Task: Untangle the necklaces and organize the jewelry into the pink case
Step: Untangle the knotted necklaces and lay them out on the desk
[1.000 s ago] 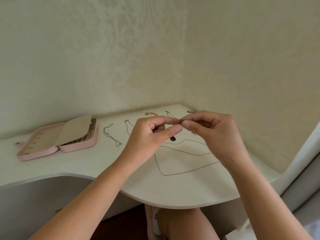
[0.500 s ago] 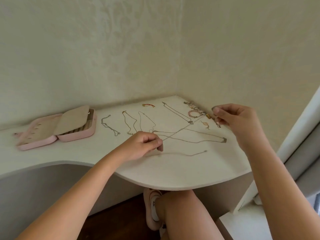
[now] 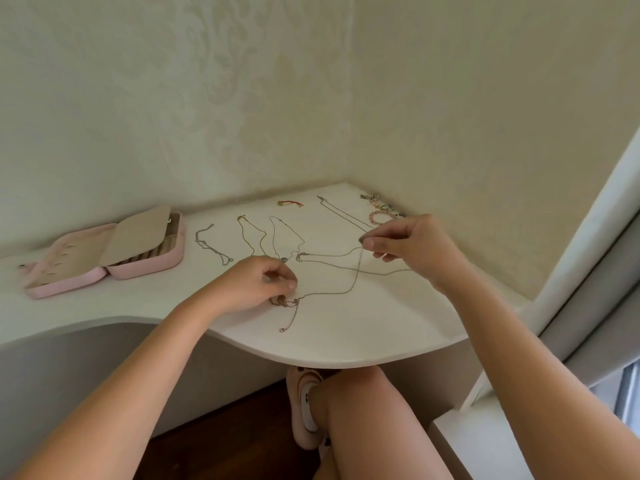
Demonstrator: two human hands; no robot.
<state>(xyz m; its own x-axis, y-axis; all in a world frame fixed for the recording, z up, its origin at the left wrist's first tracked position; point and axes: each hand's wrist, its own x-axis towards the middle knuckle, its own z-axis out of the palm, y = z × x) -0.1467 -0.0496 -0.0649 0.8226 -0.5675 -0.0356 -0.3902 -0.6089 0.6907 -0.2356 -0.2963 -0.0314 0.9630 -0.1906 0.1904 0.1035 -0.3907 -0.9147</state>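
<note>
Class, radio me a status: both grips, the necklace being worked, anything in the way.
Left grip pinches chain low at the desk; right grip pinches it higher up, raised. Chain crosses a second necklace. Pink case open, far left.

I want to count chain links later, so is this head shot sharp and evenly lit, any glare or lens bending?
Head view: soft even light, no glare on the table, faint shadow under the left hand; head view: the necklace chain in the right hand is too fine to resolve links; head view: wide-angle slants the white frame at right.
</note>
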